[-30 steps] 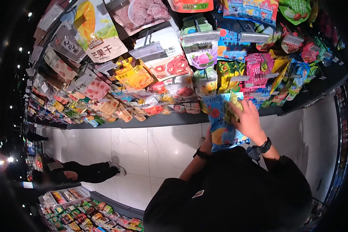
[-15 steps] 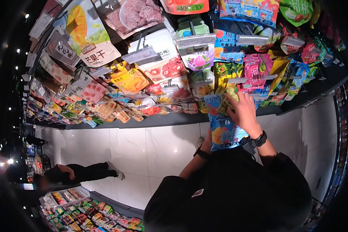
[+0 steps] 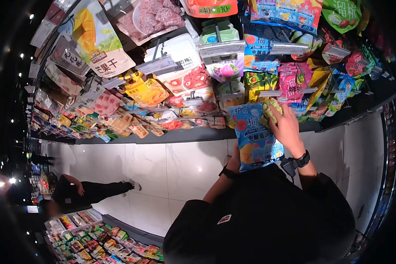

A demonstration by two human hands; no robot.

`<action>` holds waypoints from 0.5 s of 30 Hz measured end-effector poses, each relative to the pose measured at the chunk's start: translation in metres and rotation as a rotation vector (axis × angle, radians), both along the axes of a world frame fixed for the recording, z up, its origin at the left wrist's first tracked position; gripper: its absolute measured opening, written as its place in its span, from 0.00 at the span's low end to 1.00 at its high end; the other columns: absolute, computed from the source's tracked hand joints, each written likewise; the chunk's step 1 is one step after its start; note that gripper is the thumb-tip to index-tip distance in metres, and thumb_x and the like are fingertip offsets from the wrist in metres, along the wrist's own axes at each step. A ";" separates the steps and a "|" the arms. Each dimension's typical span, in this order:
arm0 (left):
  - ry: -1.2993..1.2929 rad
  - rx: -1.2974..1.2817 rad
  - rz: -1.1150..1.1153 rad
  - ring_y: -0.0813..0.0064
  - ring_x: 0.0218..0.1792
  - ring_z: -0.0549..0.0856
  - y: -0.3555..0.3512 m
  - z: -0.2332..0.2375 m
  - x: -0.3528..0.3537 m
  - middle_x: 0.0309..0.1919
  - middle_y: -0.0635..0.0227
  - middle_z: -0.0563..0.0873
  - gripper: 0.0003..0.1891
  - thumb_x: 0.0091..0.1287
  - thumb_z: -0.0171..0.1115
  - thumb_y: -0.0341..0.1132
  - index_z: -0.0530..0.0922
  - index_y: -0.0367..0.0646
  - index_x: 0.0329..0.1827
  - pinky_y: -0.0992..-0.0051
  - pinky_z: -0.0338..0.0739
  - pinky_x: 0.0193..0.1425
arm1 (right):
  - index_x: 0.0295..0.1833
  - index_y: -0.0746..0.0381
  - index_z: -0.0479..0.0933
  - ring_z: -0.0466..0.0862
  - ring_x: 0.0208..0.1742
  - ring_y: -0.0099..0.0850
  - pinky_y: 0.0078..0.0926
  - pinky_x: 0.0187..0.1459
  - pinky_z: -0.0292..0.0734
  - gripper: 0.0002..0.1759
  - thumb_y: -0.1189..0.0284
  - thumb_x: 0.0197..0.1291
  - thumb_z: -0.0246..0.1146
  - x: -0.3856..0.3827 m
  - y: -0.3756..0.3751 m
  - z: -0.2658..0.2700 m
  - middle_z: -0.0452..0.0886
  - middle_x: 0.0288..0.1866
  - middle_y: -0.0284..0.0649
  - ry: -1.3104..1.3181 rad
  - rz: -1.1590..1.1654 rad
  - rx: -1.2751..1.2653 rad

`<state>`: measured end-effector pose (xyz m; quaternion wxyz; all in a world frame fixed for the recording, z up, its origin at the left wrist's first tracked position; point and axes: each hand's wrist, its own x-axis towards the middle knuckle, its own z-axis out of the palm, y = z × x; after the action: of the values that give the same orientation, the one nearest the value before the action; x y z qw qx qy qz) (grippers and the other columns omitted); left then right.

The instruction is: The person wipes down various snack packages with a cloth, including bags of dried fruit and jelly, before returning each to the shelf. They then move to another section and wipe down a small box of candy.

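Note:
A blue snack bag [image 3: 255, 138] printed with fruit and Chinese characters is held up in front of my chest. My left hand [image 3: 235, 159] grips its lower left edge, the fingers mostly hidden behind it. In my right hand [image 3: 287, 131] is a crumpled yellow-green cloth [image 3: 273, 113], bunched against the upper right part of the bag. A black watch [image 3: 302, 159] is on my right wrist and a dark band [image 3: 229, 175] on my left.
A rack of hanging snack pouches spans the area ahead, with a mango pouch [image 3: 102, 39], pink pouches [image 3: 291, 83] and price-tag holders [image 3: 222, 48]. A person in black [image 3: 97, 193] stands at left on the tiled floor [image 3: 149, 163], near a lower display of packets [image 3: 101, 244].
The cloth and my right hand have shifted slightly right across the bag, uncovering more of its print. The bag now faces me more fully.

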<state>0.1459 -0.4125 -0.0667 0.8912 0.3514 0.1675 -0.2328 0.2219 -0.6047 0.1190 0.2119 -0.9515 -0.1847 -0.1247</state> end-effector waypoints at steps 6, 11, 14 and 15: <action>0.184 -0.119 0.137 0.53 0.63 0.82 -0.008 0.074 0.002 0.65 0.54 0.80 0.38 0.75 0.32 0.64 0.69 0.45 0.74 0.55 0.77 0.69 | 0.63 0.58 0.81 0.75 0.49 0.45 0.42 0.51 0.75 0.32 0.69 0.47 0.73 -0.042 0.014 0.001 0.73 0.52 0.45 0.054 0.314 0.137; 0.028 -0.241 0.182 0.54 0.65 0.80 -0.014 0.082 0.000 0.67 0.55 0.78 0.40 0.75 0.30 0.66 0.68 0.45 0.74 0.56 0.75 0.71 | 0.64 0.52 0.81 0.73 0.46 0.39 0.38 0.47 0.71 0.39 0.65 0.38 0.76 -0.049 0.013 0.004 0.73 0.51 0.40 -0.039 0.477 -0.043; 0.057 -0.132 0.256 0.54 0.66 0.79 -0.017 0.079 0.004 0.68 0.55 0.77 0.39 0.75 0.30 0.66 0.68 0.45 0.74 0.56 0.74 0.71 | 0.64 0.51 0.81 0.73 0.46 0.39 0.38 0.49 0.69 0.38 0.66 0.39 0.75 -0.037 0.009 -0.001 0.74 0.51 0.39 -0.088 0.238 -0.024; 0.066 -0.125 0.278 0.54 0.66 0.79 -0.018 0.074 0.005 0.68 0.55 0.77 0.39 0.75 0.31 0.66 0.68 0.44 0.74 0.56 0.74 0.71 | 0.65 0.50 0.81 0.73 0.46 0.39 0.38 0.50 0.69 0.38 0.66 0.39 0.75 -0.039 0.011 0.000 0.73 0.51 0.38 -0.086 0.273 -0.061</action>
<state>0.1514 -0.4303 0.0077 0.9290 0.2610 0.2289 -0.1286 0.1830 -0.5940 0.1186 0.1898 -0.9173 -0.3250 -0.1297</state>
